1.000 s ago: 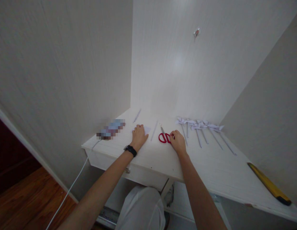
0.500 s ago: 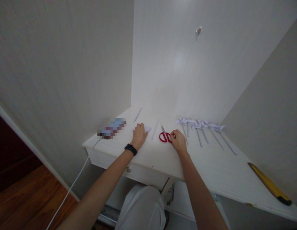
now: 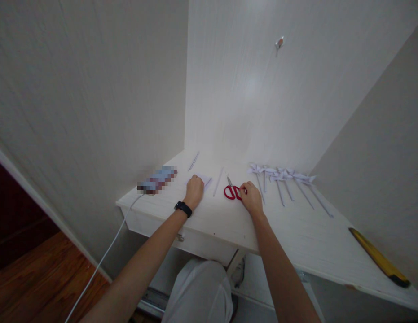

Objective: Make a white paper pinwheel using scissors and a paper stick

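My left hand (image 3: 194,190) rests on a small piece of white paper (image 3: 207,181), its fingers curled and pressed together at the paper; its far edges show beyond the knuckles. My right hand (image 3: 252,197) is closed at the right-hand loop of the red-handled scissors (image 3: 230,192), thumb and fingers pinched against it. The scissors lie on the table with their blades pointing away. Between the two hands lies a thin white paper stick (image 3: 218,181).
Several white paper pinwheels (image 3: 279,174) on sticks lie at the back right. Another thin stick (image 3: 194,160) lies behind my left hand. A blurred-out device (image 3: 158,179) with a white cable (image 3: 109,246) lies left. A yellow and black tool (image 3: 377,255) lies on the white table (image 3: 296,237) at right.
My left hand's fingers have curled in from a spread position on the paper, and the hand has drawn slightly left, uncovering more paper. My right hand and the scissors have hardly moved.
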